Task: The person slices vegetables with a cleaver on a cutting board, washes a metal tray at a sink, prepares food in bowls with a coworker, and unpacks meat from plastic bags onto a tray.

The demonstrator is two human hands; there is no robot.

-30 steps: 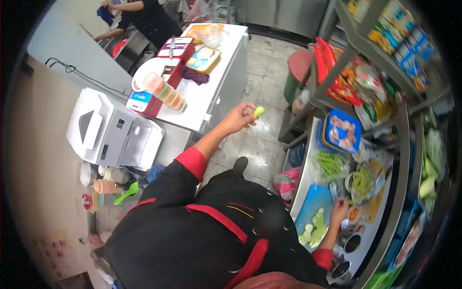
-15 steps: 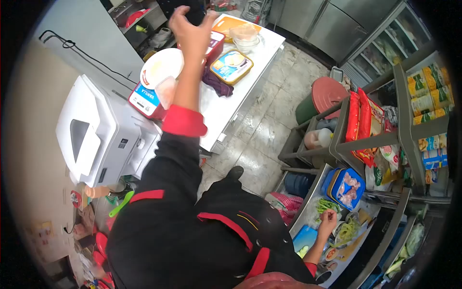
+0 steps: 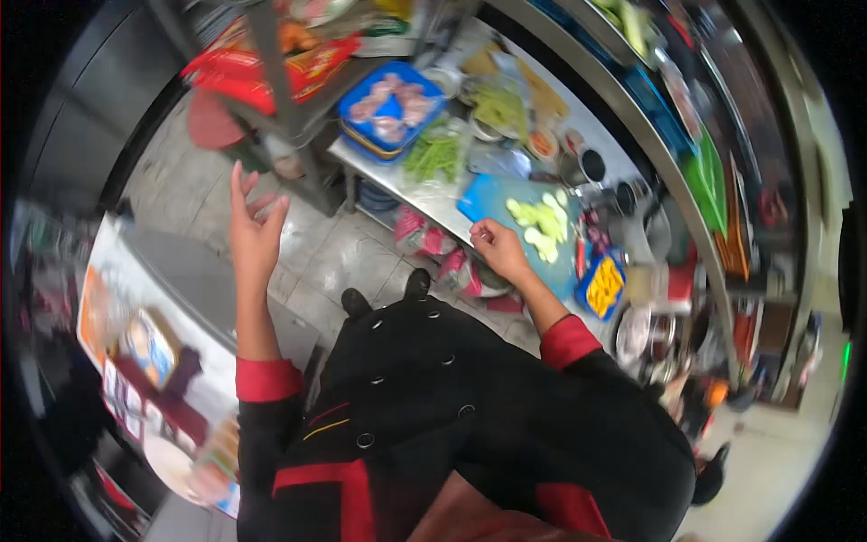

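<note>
My left hand [image 3: 256, 221] is raised over the floor, fingers spread and nothing in them. My right hand [image 3: 497, 246] is loosely closed, with the fingers curled in and nothing visible in the grip. It hangs by the front edge of the counter, in front of a blue cutting board [image 3: 492, 190]. On that board lie pale green vegetable pieces [image 3: 539, 219]. Farther back stands a blue tub [image 3: 357, 135] of raw meat pieces, beside a bag of cut green vegetables [image 3: 435, 158]. A blue container of yellow pieces [image 3: 604, 285] sits at the board's right end.
A white table [image 3: 113, 244] at left carries a tub [image 3: 152, 346] and a purple cloth. Grey shelf posts [image 3: 280, 81] and a red packet [image 3: 237, 77] stand at upper left. Pink bags [image 3: 470, 274] lie under the counter. A long shelf [image 3: 673, 154] runs above it.
My body has turned to the right, from the white table toward the counter. The left hand has come away from above that table, still open. The right hand stays curled by the counter.
</note>
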